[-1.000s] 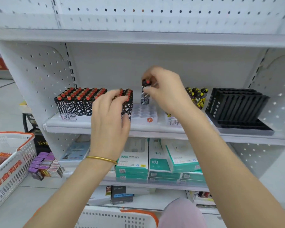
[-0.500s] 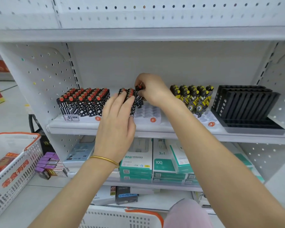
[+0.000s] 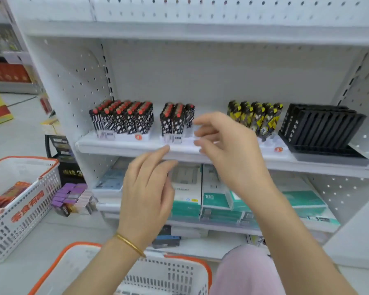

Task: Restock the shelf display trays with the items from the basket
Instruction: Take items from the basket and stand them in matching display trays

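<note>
Both hands held nothing. The left hand (image 3: 147, 188), fingers straight and close together, hovered before the shelf (image 3: 115, 145) edge. The right hand (image 3: 228, 150), fingers loosely spread, hung before the middle display tray (image 3: 189, 136), where red-capped star-patterned items (image 3: 175, 120) stood upright at its left end. The basket (image 3: 168, 273) lay below the forearms.

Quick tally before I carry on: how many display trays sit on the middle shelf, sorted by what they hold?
Red-capped stock: 2, the left tray and the middle tray
Yellow-and-black stock: 1, the right white tray
Empty: 1, the black tray
Total: 4 trays
</note>
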Motion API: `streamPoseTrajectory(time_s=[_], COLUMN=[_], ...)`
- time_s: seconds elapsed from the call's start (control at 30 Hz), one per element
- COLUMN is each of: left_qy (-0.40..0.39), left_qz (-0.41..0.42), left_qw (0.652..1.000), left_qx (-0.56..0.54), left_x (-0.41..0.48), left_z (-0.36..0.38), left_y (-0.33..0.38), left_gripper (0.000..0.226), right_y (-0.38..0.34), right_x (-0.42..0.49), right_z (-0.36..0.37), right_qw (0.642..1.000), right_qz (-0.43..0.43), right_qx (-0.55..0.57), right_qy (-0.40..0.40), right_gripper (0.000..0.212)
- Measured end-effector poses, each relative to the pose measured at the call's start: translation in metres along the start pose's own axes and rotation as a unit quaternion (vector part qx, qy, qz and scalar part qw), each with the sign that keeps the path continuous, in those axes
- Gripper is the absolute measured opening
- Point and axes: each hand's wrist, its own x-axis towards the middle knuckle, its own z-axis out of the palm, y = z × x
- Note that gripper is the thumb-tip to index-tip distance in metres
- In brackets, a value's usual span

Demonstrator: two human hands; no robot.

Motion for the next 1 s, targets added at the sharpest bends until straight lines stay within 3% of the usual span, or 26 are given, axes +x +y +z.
streamPoseTrajectory(time_s=[0.07, 0.2, 0.3, 0.37, 0.47, 0.57, 0.67, 0.8, 1.0], left_qy=[-0.034, -0.191, -0.322, -0.416, -0.544, -0.626, -0.658, -0.664, -0.693], left_qz=[-0.025, -0.122, -0.221, -0.281, -0.319, -0.276, -0.222, -0.155, -0.121], left_qw=[0.999, 0.974, 0.92, 0.865, 0.776, 0.729, 0.719, 0.732, 0.71], left_qx=[-0.011, -0.012, -0.006, -0.002, -0.008, -0.014, -0.018, -0.01, 0.019], left_x=[-0.038, -0.139, -0.216, -0.255, -0.301, -0.342, -0.37, -0.387, -0.404], left_z=[0.0, 0.009, 0.018, 0.027, 0.05, 0.08, 0.119, 0.182, 0.226], left_y=[-0.007, -0.039, -0.062, -0.073, -0.083, -0.08, -0.074, -0.07, -0.066], left_gripper=[0.028, 0.034, 0.035, 0.039, 0.046, 0.054, 0.063, 0.069, 0.072], right_y=[0.006, 0.049, 0.091, 0.117, 0.151, 0.176, 0.187, 0.192, 0.192], right_x=[-0.041, -0.121, -0.175, -0.199, -0.223, -0.236, -0.241, -0.245, -0.24], right_z=[0.017, 0.08, 0.129, 0.152, 0.173, 0.18, 0.181, 0.177, 0.181], right_qw=[0.998, 0.962, 0.905, 0.877, 0.848, 0.819, 0.768, 0.772, 0.789], right_qz=[0.025, 0.157, 0.242, 0.293, 0.397, 0.497, 0.587, 0.583, 0.573], right_qx=[0.039, 0.045, 0.015, 0.035, 0.069, 0.094, 0.146, 0.134, 0.139], right_qy=[-0.053, -0.217, -0.351, -0.379, -0.345, -0.272, -0.212, -0.215, -0.175], right_gripper=[0.028, 0.021, 0.019, 0.017, 0.021, 0.025, 0.023, 0.027, 0.03])
